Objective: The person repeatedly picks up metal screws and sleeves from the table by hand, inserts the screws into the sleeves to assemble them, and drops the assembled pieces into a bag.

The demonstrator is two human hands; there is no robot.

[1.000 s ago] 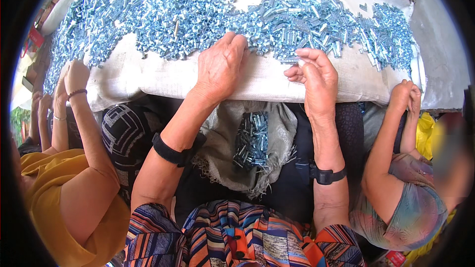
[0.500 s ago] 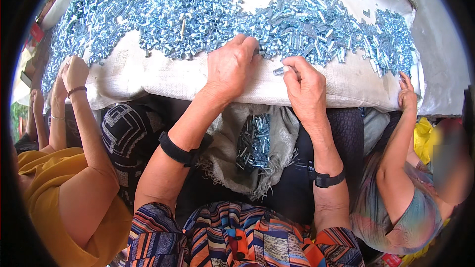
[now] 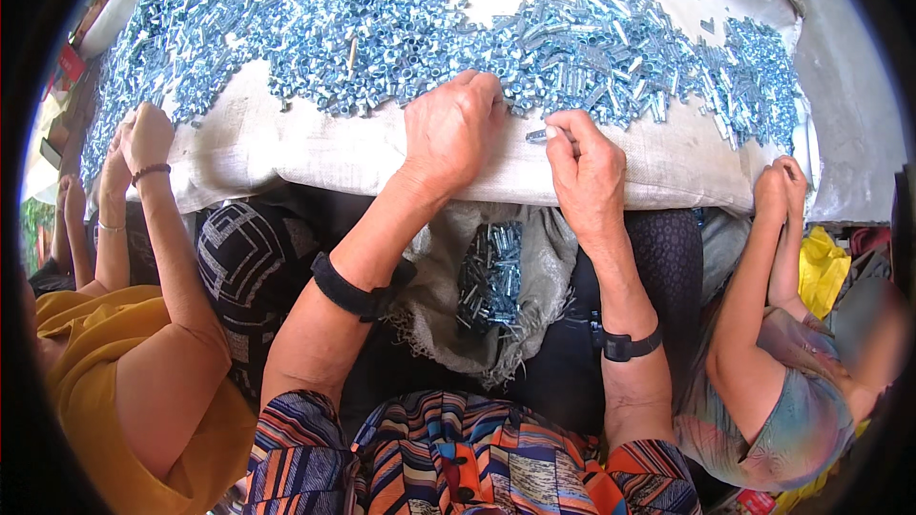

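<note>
Left hand (image 3: 452, 129) at near edge of the pile (image 3: 372, 38), over the cloth-covered desk (image 3: 324, 160); back of hand up, fingers curled in. Fingertips hidden, so cannot tell whether anything is gripped. Right hand (image 3: 587, 167) just beside it, over the front part of the cloth; thumb and forefinger pinch one small metal piece (image 3: 536, 136), its free end pointing to the left, toward the left hand but apart from it. Pile: many short, shiny, blue-silver metal pieces, some ring-like, some long and narrow, spread across the desk; a thin tan stick (image 3: 352, 53) stands out among them. A few loose pieces lie apart at upper right. Below the desk edge, between the forearms, a grey sack (image 3: 551, 267) with frayed rim holds more metal pieces (image 3: 493, 272). Black band (image 3: 343, 288) on left forearm; second black band (image 3: 632, 347) near right wrist. Co-worker at left, mustard garment (image 3: 143, 381): hands close together at the desk edge, dark bracelet (image 3: 151, 173) on one wrist. Co-worker at right, multicoloured top (image 3: 797, 420): hands together near the right end of the pile; yellow bag (image 3: 822, 267) beside that arm.
</note>
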